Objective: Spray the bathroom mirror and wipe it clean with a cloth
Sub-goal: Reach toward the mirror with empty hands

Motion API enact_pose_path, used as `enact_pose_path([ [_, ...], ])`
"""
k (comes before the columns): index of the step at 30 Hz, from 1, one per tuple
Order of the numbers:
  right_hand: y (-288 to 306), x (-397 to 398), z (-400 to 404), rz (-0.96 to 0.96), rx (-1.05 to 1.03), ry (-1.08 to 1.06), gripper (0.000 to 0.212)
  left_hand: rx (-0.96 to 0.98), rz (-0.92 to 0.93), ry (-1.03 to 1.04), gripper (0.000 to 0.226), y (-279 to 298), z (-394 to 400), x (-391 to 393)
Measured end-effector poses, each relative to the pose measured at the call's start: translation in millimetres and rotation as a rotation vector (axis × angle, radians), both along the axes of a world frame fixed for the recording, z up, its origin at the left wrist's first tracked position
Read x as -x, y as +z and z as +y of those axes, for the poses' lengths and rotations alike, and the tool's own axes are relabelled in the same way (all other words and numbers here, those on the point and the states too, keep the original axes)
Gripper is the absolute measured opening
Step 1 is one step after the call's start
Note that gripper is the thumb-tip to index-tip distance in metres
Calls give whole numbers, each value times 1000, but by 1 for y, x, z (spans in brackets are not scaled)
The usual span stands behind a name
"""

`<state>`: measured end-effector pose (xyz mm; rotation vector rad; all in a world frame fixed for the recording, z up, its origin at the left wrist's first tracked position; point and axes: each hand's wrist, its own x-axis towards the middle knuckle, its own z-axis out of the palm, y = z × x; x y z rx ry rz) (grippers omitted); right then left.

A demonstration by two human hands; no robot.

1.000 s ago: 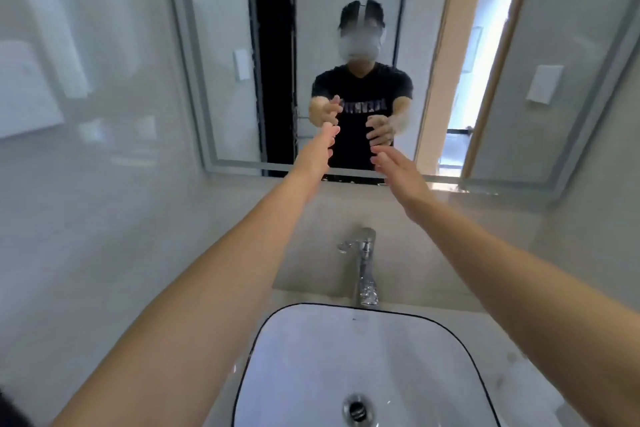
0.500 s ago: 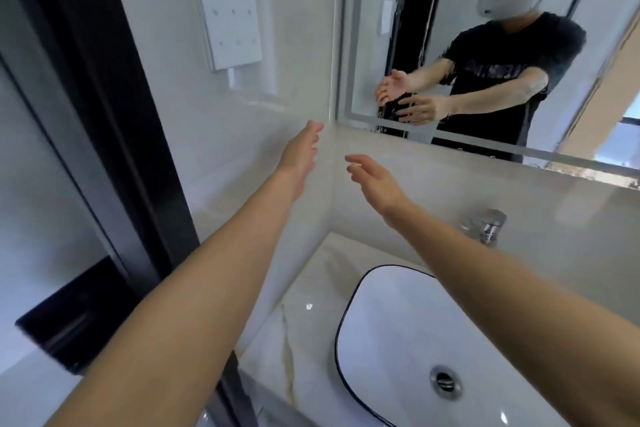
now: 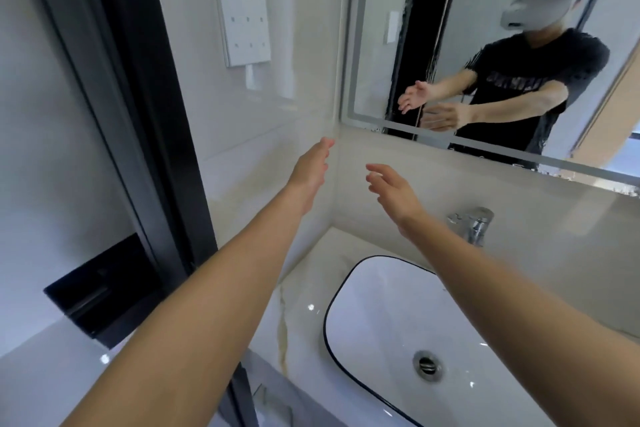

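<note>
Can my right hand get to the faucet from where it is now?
Probably yes. The right hand is open and empty, just left of the faucet, with nothing between them above the sink.

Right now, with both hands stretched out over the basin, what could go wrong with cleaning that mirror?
Both the left hand and right hand are open and empty, and no spray bottle or cloth is in view, so the mirror cannot be cleaned yet. Spray aimed near its left edge might drift onto the wall switch panel. An arm sweeping right could knock the faucet.
</note>
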<state>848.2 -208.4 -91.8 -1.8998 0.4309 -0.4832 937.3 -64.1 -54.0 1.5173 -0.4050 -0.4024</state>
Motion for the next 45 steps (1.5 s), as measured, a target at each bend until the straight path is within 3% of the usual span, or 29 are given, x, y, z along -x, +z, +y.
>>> enact_pose_path([
  [11,-43,107,47,32,-61,266,20,-131,-128,384,32,-51,74,133],
  [16,-58,144,112,93,137,455,29,-391,-231,537,27,-74,139,198],
  [21,-77,172,174,105,418,622,12,-786,-273,641,22,-98,205,254],
  [23,-91,188,194,132,496,679,15,-935,-253,653,22,-115,229,271],
  [26,-120,210,216,203,455,710,26,-973,-209,673,31,-142,262,291],
  [30,-161,213,241,244,468,755,18,-1040,-210,679,29,-177,287,311],
  [34,-222,212,272,243,406,756,17,-1106,-268,730,30,-235,296,323],
  [38,-326,222,290,270,384,724,21,-1108,-242,741,27,-337,295,321],
  [42,-440,228,287,321,605,707,23,-1186,-252,697,32,-457,286,325],
  [45,-519,226,269,338,635,667,22,-1147,-298,663,31,-532,279,315],
])
